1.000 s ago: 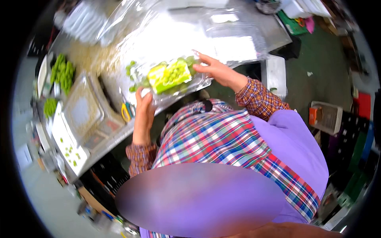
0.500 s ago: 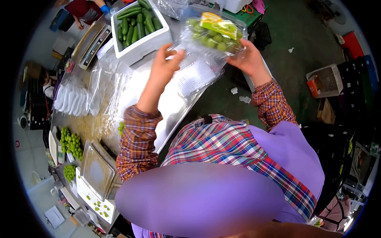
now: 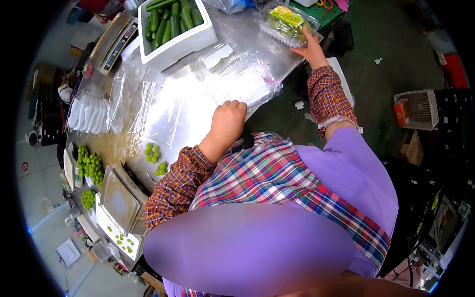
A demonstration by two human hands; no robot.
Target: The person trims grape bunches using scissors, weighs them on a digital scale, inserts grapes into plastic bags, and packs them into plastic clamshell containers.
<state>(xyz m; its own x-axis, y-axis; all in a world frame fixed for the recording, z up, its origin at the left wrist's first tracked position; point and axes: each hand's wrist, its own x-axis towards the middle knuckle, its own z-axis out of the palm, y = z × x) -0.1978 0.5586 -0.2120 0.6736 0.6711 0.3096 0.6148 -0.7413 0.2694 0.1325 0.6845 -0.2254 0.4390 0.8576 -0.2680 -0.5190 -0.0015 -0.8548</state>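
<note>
A clear plastic box of green grapes (image 3: 289, 22) with a yellow-and-green label is at the table's far right corner. My right hand (image 3: 310, 48) grips its near right side, fingers partly hidden behind it. Closer to me, my left hand (image 3: 228, 121) is curled into a fist above the table's near edge; its palm side is hidden, so I cannot tell whether anything is inside. Just beyond that fist lie clear plastic trays (image 3: 242, 81) with a white textured liner. Small bunches of green grapes (image 3: 152, 153) lie left of my left forearm.
A white foam box (image 3: 180, 52) of cucumbers (image 3: 170, 27) stands at the back of the metal table. To the left are a scale (image 3: 118, 44), clear plastic bags (image 3: 91, 113), a larger grape bunch (image 3: 89, 167) and a weighing platform (image 3: 120, 200). Another person's arm shows at top left.
My right hand has moved the grape box away to the far right corner. My left hand has drawn back towards me and closed, uncovering the plastic trays and small grape bunches.
</note>
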